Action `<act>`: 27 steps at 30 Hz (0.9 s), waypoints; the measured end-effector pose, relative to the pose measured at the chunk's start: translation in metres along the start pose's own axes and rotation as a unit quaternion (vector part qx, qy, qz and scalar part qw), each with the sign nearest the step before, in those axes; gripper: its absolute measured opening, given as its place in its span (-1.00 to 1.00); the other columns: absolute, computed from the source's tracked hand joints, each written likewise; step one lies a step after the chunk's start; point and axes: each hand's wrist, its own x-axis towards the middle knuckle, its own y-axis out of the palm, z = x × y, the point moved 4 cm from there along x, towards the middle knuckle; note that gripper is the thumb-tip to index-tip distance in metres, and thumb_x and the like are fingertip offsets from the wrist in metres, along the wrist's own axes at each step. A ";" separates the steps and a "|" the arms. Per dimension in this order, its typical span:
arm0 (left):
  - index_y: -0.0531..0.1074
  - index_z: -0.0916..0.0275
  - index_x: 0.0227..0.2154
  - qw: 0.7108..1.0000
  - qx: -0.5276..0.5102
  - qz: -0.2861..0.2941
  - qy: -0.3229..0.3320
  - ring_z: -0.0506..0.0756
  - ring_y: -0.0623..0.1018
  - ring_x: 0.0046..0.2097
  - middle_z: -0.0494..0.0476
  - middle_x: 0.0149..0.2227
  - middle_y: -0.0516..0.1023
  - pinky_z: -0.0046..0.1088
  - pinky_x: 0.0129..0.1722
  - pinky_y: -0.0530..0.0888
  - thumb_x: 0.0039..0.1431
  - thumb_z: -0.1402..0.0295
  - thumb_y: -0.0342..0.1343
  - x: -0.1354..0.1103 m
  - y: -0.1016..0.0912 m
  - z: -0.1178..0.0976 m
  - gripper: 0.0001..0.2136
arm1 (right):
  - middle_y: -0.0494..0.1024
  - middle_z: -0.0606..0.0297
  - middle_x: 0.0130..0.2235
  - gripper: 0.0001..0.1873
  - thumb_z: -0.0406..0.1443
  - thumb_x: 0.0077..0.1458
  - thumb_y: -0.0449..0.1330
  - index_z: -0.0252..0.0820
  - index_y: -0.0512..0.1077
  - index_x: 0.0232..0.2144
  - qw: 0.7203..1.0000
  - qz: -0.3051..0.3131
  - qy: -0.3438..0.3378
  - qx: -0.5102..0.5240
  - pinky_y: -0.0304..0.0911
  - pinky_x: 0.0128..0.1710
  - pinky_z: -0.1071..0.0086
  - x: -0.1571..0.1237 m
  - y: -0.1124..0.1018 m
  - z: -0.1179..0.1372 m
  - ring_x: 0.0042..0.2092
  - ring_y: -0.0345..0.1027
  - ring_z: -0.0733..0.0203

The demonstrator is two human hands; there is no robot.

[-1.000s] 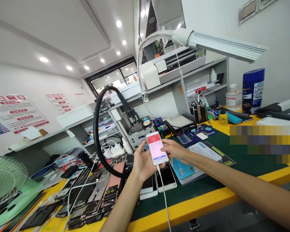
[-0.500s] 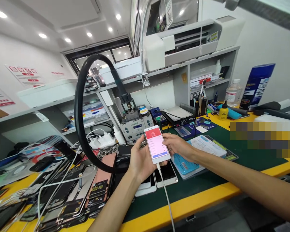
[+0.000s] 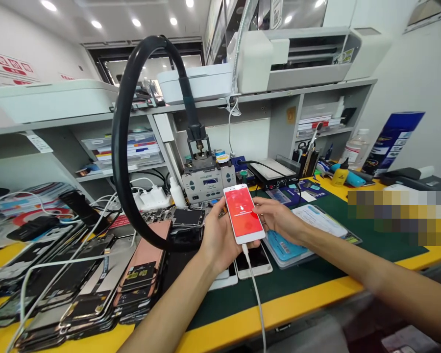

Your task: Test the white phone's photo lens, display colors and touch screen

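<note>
A white smartphone point(image 3: 244, 215) with a red screen lies tilted in my left hand point(image 3: 220, 238), whose thumb and fingers wrap round its sides and back. At the phone's right edge is my right hand point(image 3: 284, 220), its foremost fingers stretched to the screen and the others loosely bent, partly hidden. A white charging cable point(image 3: 255, 289) is plugged into the phone's lower end and runs down past the bench edge. Below the phone, another phone point(image 3: 255, 264) with a dark screen lies on the green mat point(image 3: 238, 304).
Phone parts point(image 3: 91, 304) are stacked at the left. A thick black hose point(image 3: 119, 147) arches before the grey soldering station point(image 3: 206, 184). Blue and white packets point(image 3: 288, 245) lie right of the phone. A yellow bottle point(image 3: 340, 174) and a blue spray can point(image 3: 393, 142) stand farther right.
The phone's screen has gone from a pink-white list with a red header to nearly all red. My view has shifted; both hands remain at the phone.
</note>
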 end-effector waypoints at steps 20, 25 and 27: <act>0.36 0.27 0.09 0.994 0.078 -0.057 0.047 0.13 0.57 -0.33 0.25 -0.18 0.57 -0.35 -0.47 0.57 0.24 0.15 0.02 0.007 -0.005 0.008 -0.57 | 0.61 0.18 -0.26 -0.64 -0.23 0.09 0.26 -0.18 0.39 -0.05 0.999 -0.025 0.009 -0.032 0.29 -0.51 0.44 0.002 0.003 -0.005 -0.39 0.47 0.22; 0.32 0.29 0.10 0.987 0.117 -0.099 0.044 0.12 0.57 -0.35 0.28 -0.12 0.56 -0.34 -0.53 0.57 0.17 0.28 0.14 0.006 -0.009 0.009 -0.56 | 0.62 0.18 -0.28 -0.72 -0.26 0.09 0.20 -0.20 0.42 -0.11 0.999 -0.030 0.014 -0.008 0.29 -0.49 0.42 0.003 0.000 -0.006 -0.38 0.48 0.19; 0.32 0.29 0.09 0.984 0.136 -0.108 0.048 0.13 0.58 -0.34 0.29 -0.11 0.56 -0.35 -0.52 0.57 0.13 0.33 0.19 0.006 -0.011 0.009 -0.54 | 0.61 0.18 -0.31 -0.74 -0.28 0.07 0.18 -0.21 0.43 -0.15 0.999 -0.033 0.017 0.005 0.26 -0.53 0.44 0.004 0.000 -0.006 -0.41 0.46 0.21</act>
